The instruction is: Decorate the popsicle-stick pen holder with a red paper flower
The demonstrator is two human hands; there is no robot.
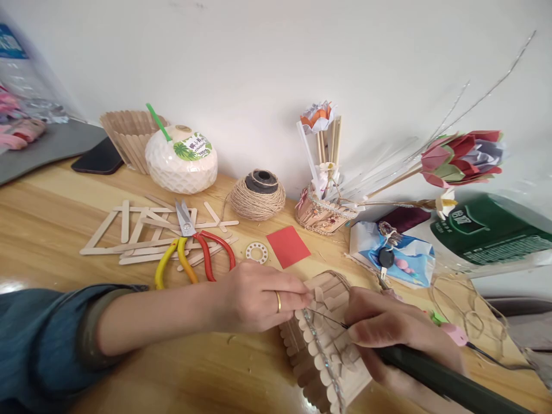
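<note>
while the left hand [267, 296] pinches at the stick-built piece [360, 384] on the counter [241, 374], likely steadying it, the right hand [388, 328] clasps a dark tool [416, 361] near its tip, probably for control.

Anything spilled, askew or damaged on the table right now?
No spill or damage stands out. Only untidy: the wooden sticks lie in a loose, crisscrossed scatter, with the open scissors resting partly on them.
</note>
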